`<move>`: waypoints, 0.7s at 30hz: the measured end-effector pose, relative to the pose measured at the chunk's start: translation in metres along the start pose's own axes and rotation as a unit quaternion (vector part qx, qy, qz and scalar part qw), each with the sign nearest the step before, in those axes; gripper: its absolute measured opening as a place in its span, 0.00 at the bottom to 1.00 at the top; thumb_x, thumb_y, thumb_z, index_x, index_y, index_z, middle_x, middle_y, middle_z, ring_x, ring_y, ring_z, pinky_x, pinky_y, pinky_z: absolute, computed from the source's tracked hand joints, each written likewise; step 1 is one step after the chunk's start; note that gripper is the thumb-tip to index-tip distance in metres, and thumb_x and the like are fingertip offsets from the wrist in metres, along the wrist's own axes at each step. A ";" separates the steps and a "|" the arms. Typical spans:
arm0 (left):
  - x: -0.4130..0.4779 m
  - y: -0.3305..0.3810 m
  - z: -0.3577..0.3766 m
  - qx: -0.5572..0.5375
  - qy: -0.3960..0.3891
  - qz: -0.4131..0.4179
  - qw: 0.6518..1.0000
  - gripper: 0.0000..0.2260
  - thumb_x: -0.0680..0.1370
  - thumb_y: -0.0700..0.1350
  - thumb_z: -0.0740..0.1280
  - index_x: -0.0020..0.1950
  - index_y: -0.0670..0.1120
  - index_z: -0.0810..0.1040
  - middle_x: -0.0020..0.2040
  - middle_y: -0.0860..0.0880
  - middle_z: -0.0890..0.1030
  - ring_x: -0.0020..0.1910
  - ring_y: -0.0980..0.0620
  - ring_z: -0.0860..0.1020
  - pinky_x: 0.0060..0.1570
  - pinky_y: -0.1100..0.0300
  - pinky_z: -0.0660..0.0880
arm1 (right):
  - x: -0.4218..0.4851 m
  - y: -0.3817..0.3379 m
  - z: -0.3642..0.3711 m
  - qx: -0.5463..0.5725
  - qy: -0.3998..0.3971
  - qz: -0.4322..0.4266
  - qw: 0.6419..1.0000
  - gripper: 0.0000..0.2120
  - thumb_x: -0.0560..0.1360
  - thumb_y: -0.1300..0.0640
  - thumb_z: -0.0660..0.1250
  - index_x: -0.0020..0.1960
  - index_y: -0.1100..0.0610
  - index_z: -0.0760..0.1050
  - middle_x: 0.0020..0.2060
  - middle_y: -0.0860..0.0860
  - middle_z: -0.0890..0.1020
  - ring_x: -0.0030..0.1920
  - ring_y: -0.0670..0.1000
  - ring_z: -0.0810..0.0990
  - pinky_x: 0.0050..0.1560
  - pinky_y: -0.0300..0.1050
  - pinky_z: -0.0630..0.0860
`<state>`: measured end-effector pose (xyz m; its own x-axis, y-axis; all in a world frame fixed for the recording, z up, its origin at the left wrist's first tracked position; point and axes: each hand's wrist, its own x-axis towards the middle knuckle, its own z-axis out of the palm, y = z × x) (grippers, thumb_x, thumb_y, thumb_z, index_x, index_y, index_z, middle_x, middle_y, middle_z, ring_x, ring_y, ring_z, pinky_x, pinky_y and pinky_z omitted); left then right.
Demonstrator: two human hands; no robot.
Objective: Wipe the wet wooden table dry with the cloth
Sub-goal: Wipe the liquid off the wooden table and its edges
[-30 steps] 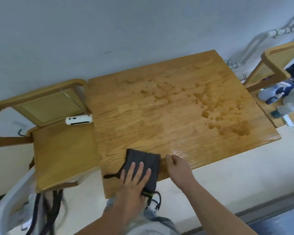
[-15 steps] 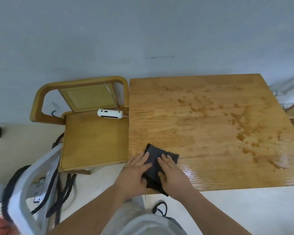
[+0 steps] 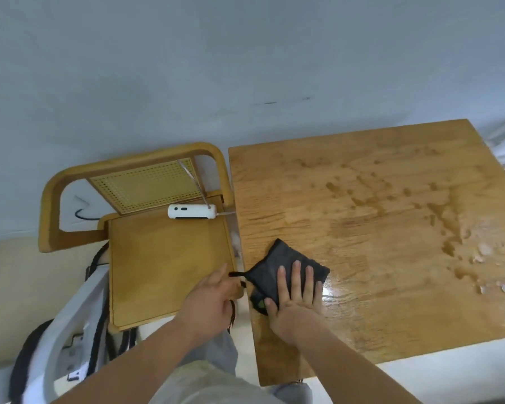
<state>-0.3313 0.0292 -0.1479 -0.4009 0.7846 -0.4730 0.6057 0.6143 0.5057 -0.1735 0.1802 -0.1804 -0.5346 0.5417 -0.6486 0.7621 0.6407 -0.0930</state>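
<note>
Your right hand (image 3: pixel 296 298) lies flat on the dark cloth (image 3: pixel 277 263), fingers straight, pressing it onto the wooden table (image 3: pixel 376 301) near its left edge, at lower centre of the frame. Your left hand (image 3: pixel 212 295) sits beside the cloth's loop; whether it pinches anything, I cannot tell. Water drops (image 3: pixel 449 225) lie at right.

No lettering can be read anywhere. The white cylindrical plastic device (image 3: pixel 192 212) at the back of the light wooden chair's seat (image 3: pixel 164 266) bears dark marks too small to make out. Right of the chair, a green tag (image 3: pixel 260 303) on the dark grey folded cloth (image 3: pixel 274 265) is blurred.
</note>
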 end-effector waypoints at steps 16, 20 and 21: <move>0.136 0.002 -0.088 0.184 -0.078 0.072 0.977 0.34 0.84 0.51 0.60 0.84 0.45 0.45 0.84 0.45 0.42 0.83 0.46 0.45 0.81 0.50 0.47 | -0.019 -0.024 0.037 0.055 0.087 0.035 0.994 0.33 0.82 0.39 0.48 0.82 0.55 0.57 0.81 0.61 0.58 0.80 0.66 0.58 0.75 0.67 0.54; 0.150 -0.002 -0.079 0.215 -0.086 0.063 0.971 0.35 0.85 0.59 0.56 0.84 0.45 0.44 0.83 0.46 0.37 0.83 0.48 0.41 0.81 0.50 0.42 | -0.003 -0.022 0.032 0.042 0.084 0.041 0.995 0.34 0.81 0.37 0.43 0.81 0.54 0.59 0.80 0.61 0.62 0.78 0.67 0.61 0.74 0.68 0.56; 0.152 -0.002 -0.079 0.225 -0.089 0.066 0.968 0.34 0.85 0.59 0.55 0.84 0.46 0.44 0.83 0.47 0.36 0.83 0.48 0.40 0.81 0.50 0.41 | 0.005 -0.025 0.027 0.037 0.088 0.043 0.995 0.35 0.81 0.37 0.42 0.81 0.55 0.58 0.80 0.62 0.62 0.78 0.67 0.61 0.74 0.68 0.54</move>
<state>-0.4478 0.1534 -0.1639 -0.1991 0.8020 -0.5632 0.8977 0.3798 0.2234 -0.1854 0.1516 -0.2019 -0.5162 0.6839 -0.5156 0.8296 0.5489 -0.1024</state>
